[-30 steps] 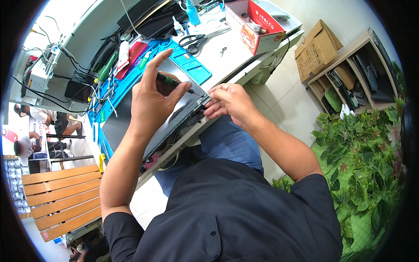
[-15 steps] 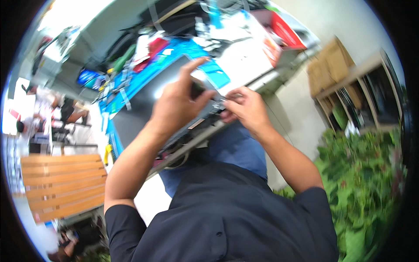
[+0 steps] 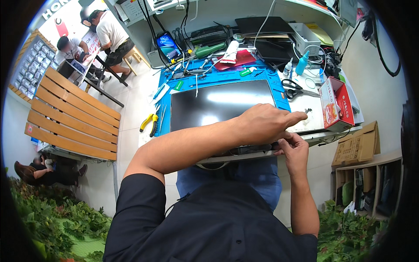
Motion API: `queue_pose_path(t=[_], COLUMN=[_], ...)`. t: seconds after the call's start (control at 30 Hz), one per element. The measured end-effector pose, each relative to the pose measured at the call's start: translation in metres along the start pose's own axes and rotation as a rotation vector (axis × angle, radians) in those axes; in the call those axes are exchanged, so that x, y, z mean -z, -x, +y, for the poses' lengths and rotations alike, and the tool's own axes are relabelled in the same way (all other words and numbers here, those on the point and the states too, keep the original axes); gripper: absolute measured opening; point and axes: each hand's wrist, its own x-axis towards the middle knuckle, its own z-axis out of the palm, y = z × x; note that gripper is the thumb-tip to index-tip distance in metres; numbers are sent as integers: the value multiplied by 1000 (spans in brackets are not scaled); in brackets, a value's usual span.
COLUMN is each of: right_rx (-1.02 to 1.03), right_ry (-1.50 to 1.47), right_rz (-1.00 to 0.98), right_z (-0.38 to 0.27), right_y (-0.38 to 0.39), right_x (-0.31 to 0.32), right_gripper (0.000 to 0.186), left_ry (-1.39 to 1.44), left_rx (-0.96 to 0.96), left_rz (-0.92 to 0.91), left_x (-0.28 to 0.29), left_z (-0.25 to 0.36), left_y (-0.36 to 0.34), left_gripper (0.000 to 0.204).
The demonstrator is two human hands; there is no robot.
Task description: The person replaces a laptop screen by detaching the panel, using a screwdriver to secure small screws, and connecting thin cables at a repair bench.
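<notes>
A dark glossy display panel [image 3: 218, 102] lies face up on a blue work mat [image 3: 276, 89]. My left hand [image 3: 266, 124] reaches across its near right corner. The index finger stretches to the right; the other fingers curl out of sight, so whatever they hold is hidden. Just below, at the panel's near right edge, my right hand [image 3: 294, 152] has thumb and fingers pinched together beside a dark strip [image 3: 253, 149]. What the pinch holds is too small to make out. The hands are close together, nearly touching.
To the right are black scissors [image 3: 301, 90], a red-and-white box [image 3: 335, 105] and a blue bottle [image 3: 302, 63]. Yellow pliers [image 3: 150, 124] lie left. A lit phone [image 3: 168, 46], a green-handled tool [image 3: 209, 50] and cables crowd the back. A slatted wooden bench [image 3: 74, 118] stands left.
My left hand has moved right and lowered, from above the panel to over its near right corner. My right hand stays pinched by that edge. The view has turned and sharpened.
</notes>
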Motion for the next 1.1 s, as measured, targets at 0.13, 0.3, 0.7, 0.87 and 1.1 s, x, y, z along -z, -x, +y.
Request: queue_pose_path(t=[0.13,0.3,0.7,0.87,1.1], right_rx=[-5,-3,14,43,55], right_ry=[-15,-2,61,9,-47], right_rz=[10,12,45,48,14], right_z=[0,2,0,7,11], right_y=[0,-1,2,3,1], right_x=[-1,-1,-5,-1,-1], right_gripper=[11,11,12,13,13], left_ry=[91,96,192,246,259], left_rx=[-22,21,75,88,135], left_rz=[15,-7,167,247,247], left_x=[4,5,-4,-11,-11], left_z=[6,5,-4,-6,-5], left_y=[-3,-2,9,10,12], left_gripper=[66,68,71,70,68])
